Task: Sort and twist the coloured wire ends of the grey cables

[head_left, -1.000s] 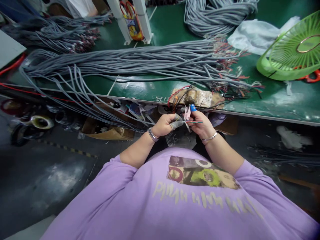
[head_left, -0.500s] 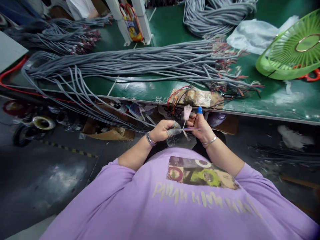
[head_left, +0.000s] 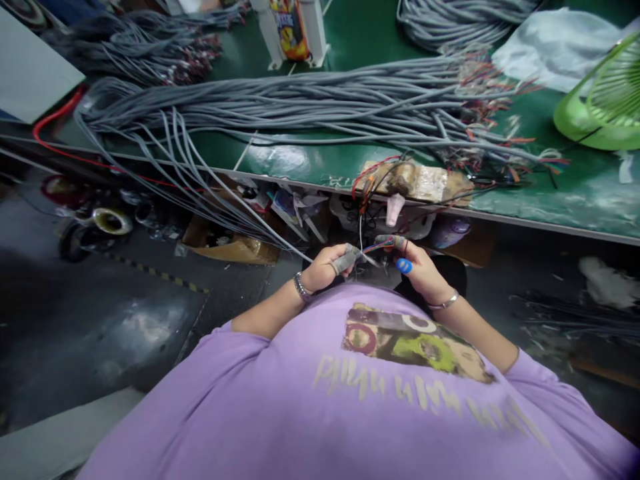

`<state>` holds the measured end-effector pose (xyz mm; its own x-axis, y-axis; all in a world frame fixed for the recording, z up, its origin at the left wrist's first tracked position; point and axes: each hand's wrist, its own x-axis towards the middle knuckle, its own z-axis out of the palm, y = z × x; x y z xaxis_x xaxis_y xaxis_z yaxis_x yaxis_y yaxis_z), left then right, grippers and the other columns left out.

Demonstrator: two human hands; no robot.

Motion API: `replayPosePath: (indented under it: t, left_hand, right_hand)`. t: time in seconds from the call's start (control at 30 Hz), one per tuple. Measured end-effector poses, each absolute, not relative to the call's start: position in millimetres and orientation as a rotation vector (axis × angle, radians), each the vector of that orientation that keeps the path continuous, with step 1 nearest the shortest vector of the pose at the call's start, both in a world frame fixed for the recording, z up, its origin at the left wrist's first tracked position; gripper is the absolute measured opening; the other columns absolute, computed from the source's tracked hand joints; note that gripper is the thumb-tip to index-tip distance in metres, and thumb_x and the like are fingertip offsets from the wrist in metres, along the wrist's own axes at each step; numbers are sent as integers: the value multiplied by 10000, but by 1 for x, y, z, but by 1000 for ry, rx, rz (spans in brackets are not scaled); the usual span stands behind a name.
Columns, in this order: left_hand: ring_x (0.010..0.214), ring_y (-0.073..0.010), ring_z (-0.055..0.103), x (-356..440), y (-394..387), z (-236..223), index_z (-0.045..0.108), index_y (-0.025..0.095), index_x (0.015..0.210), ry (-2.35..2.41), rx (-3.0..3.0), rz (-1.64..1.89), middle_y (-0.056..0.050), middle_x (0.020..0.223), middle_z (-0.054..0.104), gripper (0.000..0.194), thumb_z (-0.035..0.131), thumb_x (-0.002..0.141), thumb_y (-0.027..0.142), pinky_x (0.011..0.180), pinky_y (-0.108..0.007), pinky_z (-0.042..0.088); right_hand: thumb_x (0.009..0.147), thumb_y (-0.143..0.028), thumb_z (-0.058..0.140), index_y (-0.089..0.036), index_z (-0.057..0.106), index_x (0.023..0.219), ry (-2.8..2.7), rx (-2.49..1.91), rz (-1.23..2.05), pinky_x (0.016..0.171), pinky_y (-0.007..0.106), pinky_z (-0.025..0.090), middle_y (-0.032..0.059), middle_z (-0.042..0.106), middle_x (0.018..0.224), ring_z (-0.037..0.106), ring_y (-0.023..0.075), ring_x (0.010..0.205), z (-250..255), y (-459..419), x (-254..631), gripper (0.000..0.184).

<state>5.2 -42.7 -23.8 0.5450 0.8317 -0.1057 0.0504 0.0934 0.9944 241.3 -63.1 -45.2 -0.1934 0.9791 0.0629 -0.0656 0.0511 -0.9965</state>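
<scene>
My left hand, with grey-wrapped fingertips, is closed on the end of a grey cable. Thin coloured wires fan out of that end toward the right. A white strand sticks up from the same spot, and pale loose strands hang below. My right hand has its wrapped fingers bent over the far part of the coloured wires. Its thumb, in a blue finger cover, stands off below them. Just beyond the hands, a pink-wrapped piece juts from a wooden board at the table edge.
A long bundle of grey cables with stripped ends lies across the green table. A green fan and white plastic bag stand at right. Below are a cardboard box and wire spools.
My view has shifted, so the table appears higher and farther right. My right thumb has come down from pointing up, and its fingers now lie over the coloured wires. The left hand keeps the cable.
</scene>
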Motion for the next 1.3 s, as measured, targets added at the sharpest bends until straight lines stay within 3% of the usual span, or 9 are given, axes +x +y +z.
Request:
replayPosePath:
  t: [0.13,0.23,0.3,0.53,0.7,0.87,1.0,1.13,1.3]
  left_hand:
    - [545,-64,550,9,-48,-25,565,135,753,862,1360,657,8,640,592,498,669,804,619,541,-184,472]
    - [593,-99,632,11,-48,-24,578,130,818,832,1306,630,-29,675,665,497,701,784,610,586,-211,520]
    - [623,-123,675,11,-46,-22,574,129,858,794,1256,603,-54,700,703,503,729,766,598,604,-225,542]
    - [473,-135,642,10,-24,-9,574,125,824,577,1106,200,-108,695,737,568,751,706,652,468,-221,499]
    - [499,-116,629,15,-15,1,671,98,808,513,1316,223,-85,645,713,525,737,747,615,503,-208,506]
    - [687,-153,709,9,-4,14,754,123,874,522,1802,572,-94,771,756,368,729,814,485,661,-234,567]
    - [706,-136,708,10,7,18,766,138,883,672,2040,892,-77,794,763,247,730,831,376,681,-211,557]
    - [622,-115,666,21,14,11,754,118,918,780,2027,914,-62,749,749,302,682,864,406,602,-204,530]
    - [648,-112,670,32,21,1,762,121,931,806,2051,889,-64,793,762,292,684,858,393,616,-195,520]
  right_hand:
    - [723,-621,756,-273,737,1118,-1742,-1045,997,923,445,460,94,713,1144,604,297,1046,-27,-66,233,526]
    - [861,-458,680,-270,760,990,-1841,-1042,848,893,435,463,80,745,1029,637,261,955,-23,-67,226,242]
    - [908,-396,621,-270,761,917,-1828,-1040,848,849,420,478,72,749,943,643,239,884,-22,-67,224,189]
    - [849,-438,675,-228,752,802,-1668,-961,1183,799,368,488,71,709,829,624,209,805,-15,-65,228,228]
    - [728,-419,765,-172,695,691,-1076,-990,1711,566,250,439,39,657,693,544,124,609,-24,-58,233,260]
    - [627,-396,813,-171,548,591,-591,-1070,1588,376,159,227,-16,532,541,400,61,480,-39,-41,251,350]
    - [680,-582,787,-169,531,644,-519,-1107,1594,341,149,108,-37,510,540,204,9,389,-42,-28,259,488]
    - [772,-760,608,-161,558,653,-709,-1130,1691,344,164,83,-60,390,462,132,8,365,-36,-14,250,612]
    - [747,-777,623,-176,488,591,-814,-1066,1717,358,163,101,-95,249,425,138,19,377,-26,3,238,635]
